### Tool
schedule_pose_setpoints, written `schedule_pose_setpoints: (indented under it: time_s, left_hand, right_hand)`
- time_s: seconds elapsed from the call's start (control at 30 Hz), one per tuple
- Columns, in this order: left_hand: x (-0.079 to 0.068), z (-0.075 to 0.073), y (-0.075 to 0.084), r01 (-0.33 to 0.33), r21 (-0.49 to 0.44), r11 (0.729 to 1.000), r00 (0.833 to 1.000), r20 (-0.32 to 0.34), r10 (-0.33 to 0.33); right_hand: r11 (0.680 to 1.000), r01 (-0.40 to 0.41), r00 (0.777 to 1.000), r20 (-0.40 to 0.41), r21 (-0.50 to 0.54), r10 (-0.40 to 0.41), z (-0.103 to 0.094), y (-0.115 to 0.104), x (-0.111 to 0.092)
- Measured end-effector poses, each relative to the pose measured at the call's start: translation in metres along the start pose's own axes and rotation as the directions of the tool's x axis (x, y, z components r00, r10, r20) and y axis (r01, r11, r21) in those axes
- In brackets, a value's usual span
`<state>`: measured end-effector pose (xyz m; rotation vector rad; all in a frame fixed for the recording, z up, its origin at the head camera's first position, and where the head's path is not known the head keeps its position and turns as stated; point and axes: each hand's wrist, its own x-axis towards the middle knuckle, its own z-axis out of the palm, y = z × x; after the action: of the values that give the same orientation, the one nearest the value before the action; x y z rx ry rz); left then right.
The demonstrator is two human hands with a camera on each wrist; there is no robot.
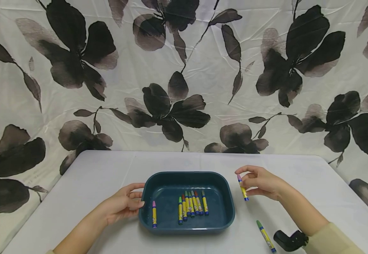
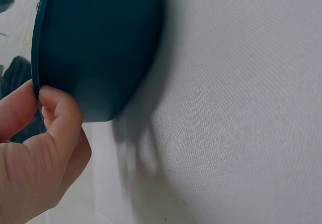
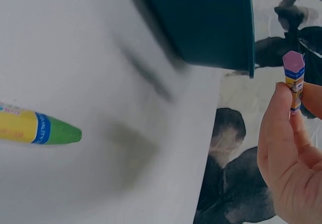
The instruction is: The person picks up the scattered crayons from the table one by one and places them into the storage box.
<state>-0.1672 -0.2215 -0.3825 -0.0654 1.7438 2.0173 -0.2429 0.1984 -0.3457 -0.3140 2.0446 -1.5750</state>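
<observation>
My left hand point(image 1: 128, 201) pinches the left rim of a dark teal tray point(image 1: 168, 208) between thumb and fingers, as the left wrist view shows from beside the tray's wall point(image 2: 100, 48). Inside lie a pink crayon point(image 1: 154, 214) near the left end and a row of several crayons point(image 1: 188, 204) around the middle, with green, red and darker tips. To the right of the tray, my right hand point(image 1: 260, 181) holds a pink crayon point(image 1: 243, 190) by its wrapper, raised over the table. In the right wrist view its pink end point(image 3: 294, 61) points up.
A green crayon point(image 1: 266, 236) lies on the white table point(image 1: 117, 233), below my right hand and close to the black wrist-camera mount point(image 1: 290, 240). A white cloth with dark flowers point(image 1: 171, 70) hangs behind the table's back edge.
</observation>
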Motion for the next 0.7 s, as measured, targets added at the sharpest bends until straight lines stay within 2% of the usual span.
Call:
schedule_pose_setpoints:
  time_s: [0.43,0.7]
  left_hand:
    - [-0.002,0.001,0.001,-0.027,0.068,0.997,1.000,-0.014,0.028]
    - [-0.001,0.003,0.002,-0.039,0.130,0.991,0.997,-0.056,0.047]
  right_hand:
    - [1.000,0.025,1.000,0.018,0.009,-0.025,0.012,-0.005,0.010]
    - [0.999,0.037,0.999,0.029,0.034,-0.038,0.019,-0.007,0.017]
